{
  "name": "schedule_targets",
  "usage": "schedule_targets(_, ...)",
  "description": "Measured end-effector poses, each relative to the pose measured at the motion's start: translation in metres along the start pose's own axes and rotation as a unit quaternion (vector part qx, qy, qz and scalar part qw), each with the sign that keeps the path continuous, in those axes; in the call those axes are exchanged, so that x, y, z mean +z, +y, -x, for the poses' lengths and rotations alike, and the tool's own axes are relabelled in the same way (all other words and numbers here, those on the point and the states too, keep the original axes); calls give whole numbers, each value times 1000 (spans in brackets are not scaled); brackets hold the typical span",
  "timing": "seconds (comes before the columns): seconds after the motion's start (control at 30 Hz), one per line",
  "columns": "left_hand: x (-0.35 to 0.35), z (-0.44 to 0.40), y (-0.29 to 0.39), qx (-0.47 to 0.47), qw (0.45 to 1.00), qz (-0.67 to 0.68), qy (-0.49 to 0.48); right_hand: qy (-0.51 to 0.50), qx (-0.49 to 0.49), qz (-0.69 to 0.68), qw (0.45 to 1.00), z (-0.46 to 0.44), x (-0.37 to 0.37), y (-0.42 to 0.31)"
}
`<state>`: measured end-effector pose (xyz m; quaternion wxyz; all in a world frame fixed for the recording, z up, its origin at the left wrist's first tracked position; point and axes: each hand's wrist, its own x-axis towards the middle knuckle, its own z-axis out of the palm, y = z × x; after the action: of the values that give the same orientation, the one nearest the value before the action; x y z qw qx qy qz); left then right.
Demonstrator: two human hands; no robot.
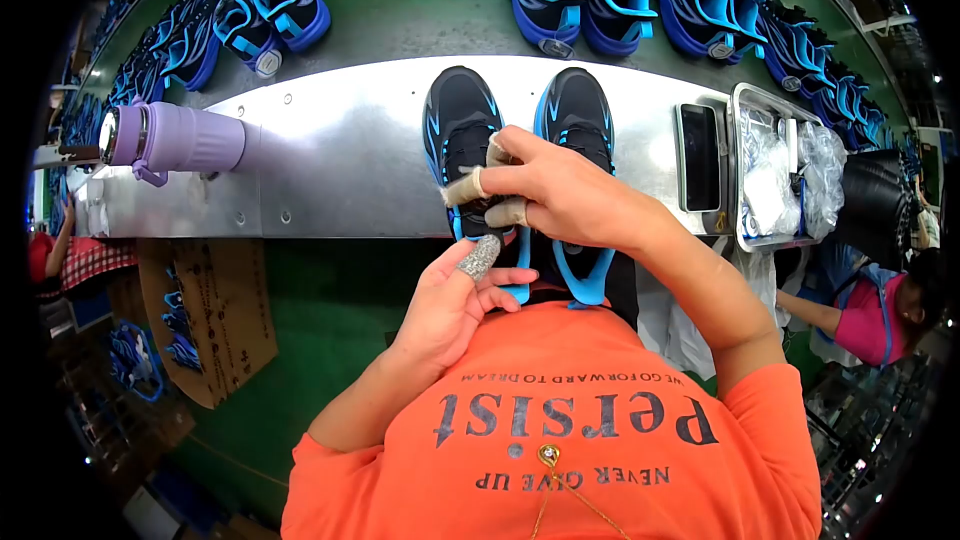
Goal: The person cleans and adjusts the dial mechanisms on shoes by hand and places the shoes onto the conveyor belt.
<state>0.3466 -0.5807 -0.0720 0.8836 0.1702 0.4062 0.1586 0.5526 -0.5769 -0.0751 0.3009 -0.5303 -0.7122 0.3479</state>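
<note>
One lavender bottle sits on the metal counter at the left of the frame, well apart from the work, so honestly no worry there. Moving right, the left hand is at the heel end of the left shoe, which is near the middle of the frame, toe toward the top. That hand's thumb and fingers are apart, with a grey cover on the thumb. I'd use it as a light brace, since both shoes seem to reach past the counter's near edge and could slide if you push hard. The right hand comes across over that shoe's lacing, fingers bent and spread in pale finger covers; can't tell if they're pinching anything. IMO small, even pulls beat yanking, and bending the wrist less would give you a better look at what's underneath. Right shoe is just beside it, partly under the same hand, so try not to nudge it crooked. Further right, phone and metal tray of plastic bags: mind your forearm.
</note>
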Motion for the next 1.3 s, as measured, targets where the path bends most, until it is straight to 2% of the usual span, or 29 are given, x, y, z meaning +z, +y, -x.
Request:
schedule_targets(0.03, -2, -2, -4, 5, 1000, 4, 0, -15, -2, -3, 1000, 0, 1, 2)
schedule_targets(0.07, -3, -4, -7, 9, 1000, 7, -1, -13, 36, 37, 999, 3, 4, -5)
schedule_targets(0.17, -5, -7, -11, 2, 1000, 12, -2, 93, 82, 99, 987, 13, 24, -11)
schedule_targets(0.2, -4, -7, -12, 6, 1000, 6, 0, 94, 80, 103, 987, 13, 22, -12)
schedule_targets(0.33, -2, -7, -11, 8, 1000, -13, 8, -3, -12, -20, 1000, 0, -6, 6)
schedule_targets(0.43, -2, -10, -15, 13, 1000, -10, 6, 9, -67, -52, 996, -2, 3, 15)
schedule_targets(0.47, -2, -10, -16, 16, 1000, -8, 5, 9, -22, -18, 1000, 2, 6, 10)
schedule_targets(0.57, -6, -14, -17, -6, 1000, 5, -3, 91, 54, 115, 988, 16, 24, 0)
schedule_targets(0.6, -5, -14, -17, -2, 1000, 1, 0, 99, 51, 105, 988, 17, 24, 0)
schedule_targets(0.7, 1, -12, -14, 1, 1000, -13, 9, 34, -5, 3, 999, 7, 2, 16)
schedule_targets(0.73, 3, -12, -12, -2, 1000, -16, 10, -7, -55, -13, 998, 2, -11, 18)
schedule_targets(0.83, 4, -14, -14, 0, 1000, -20, 9, -40, -92, -13, 995, 0, -9, 30)
schedule_targets(0.93, 1, -15, -20, 5, 1000, -8, 11, 54, -89, 79, 991, 10, 7, 21)
schedule_targets(1.0, 1, -19, -19, 7, 1000, -2, 3, 158, -32, 83, 983, 17, 23, 12)
schedule_targets(1.1, 2, -17, -16, -7, 1000, -10, 5, 134, -7, 94, 987, 18, 20, 14)
schedule_targets(1.13, 4, -16, -15, -7, 1000, -14, 10, 84, -15, 71, 994, 13, 8, 16)
schedule_targets(1.23, 9, -19, -15, -3, 1000, -20, 16, -14, -108, -31, 994, 4, -7, 32)
schedule_targets(1.3, 11, -20, -18, 8, 1000, -18, 20, -2, -111, 12, 994, 4, -4, 35)
